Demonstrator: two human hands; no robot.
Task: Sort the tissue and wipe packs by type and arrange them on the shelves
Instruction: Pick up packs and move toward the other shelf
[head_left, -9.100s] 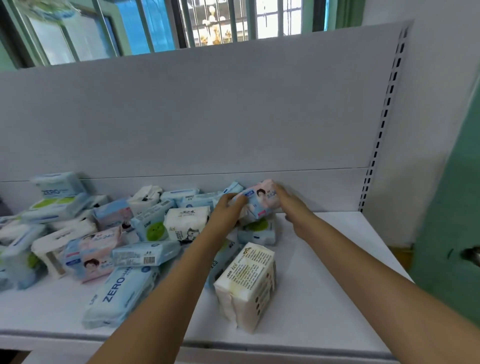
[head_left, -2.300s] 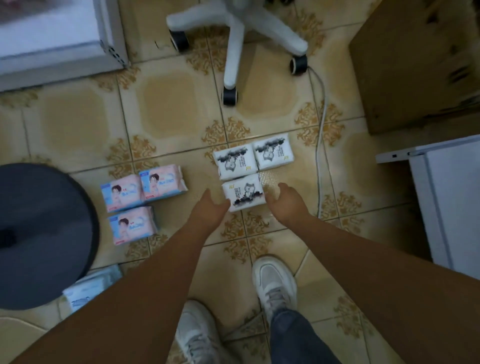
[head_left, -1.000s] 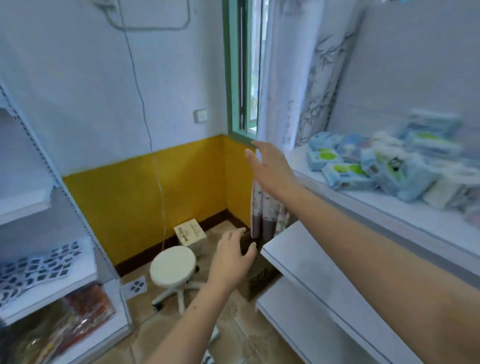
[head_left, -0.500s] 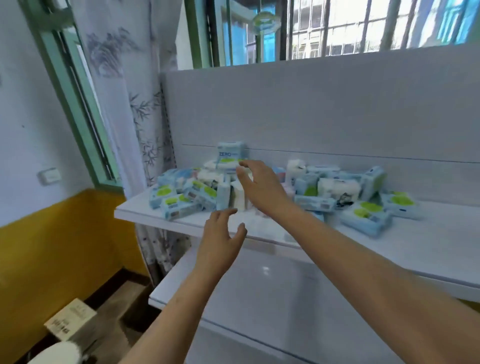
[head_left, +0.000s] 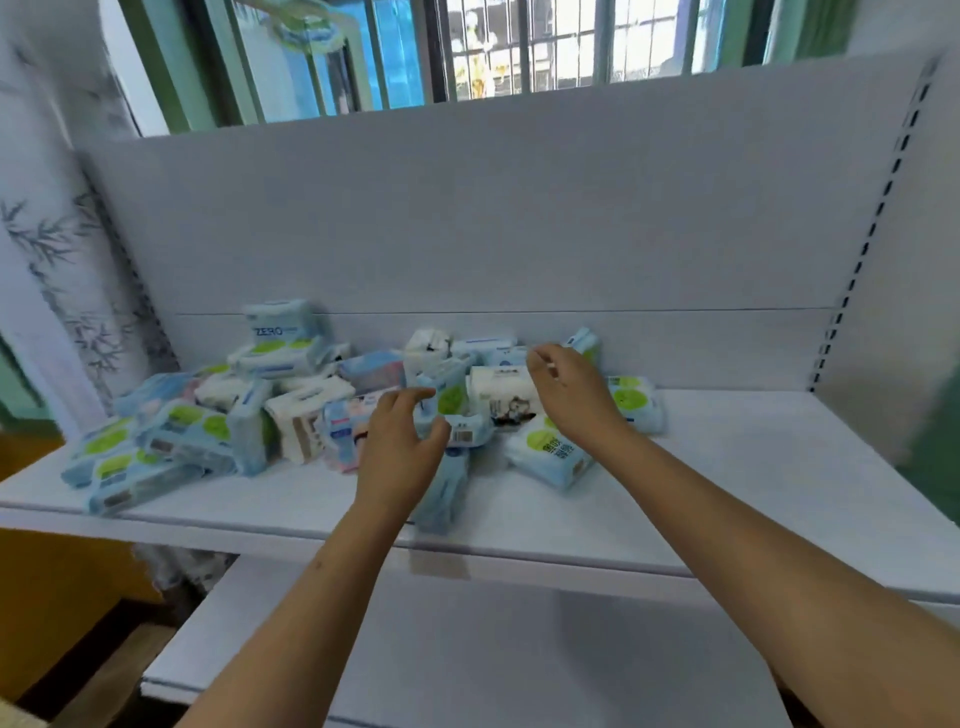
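While packs (head_left: 291, 415) crowd (jumbled), hands (head_left: 400, 452) hover.

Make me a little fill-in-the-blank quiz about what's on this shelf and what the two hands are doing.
1. The heap of packs lies on the ____ of the two shelves in view.
2. The blue pack on top of the heap at the back left reads ____.
3. The left hand and right hand are both holding ____.
4. Behind the shelf's back panel is a barred ____.

Missing words: upper; ZERO; nothing; window
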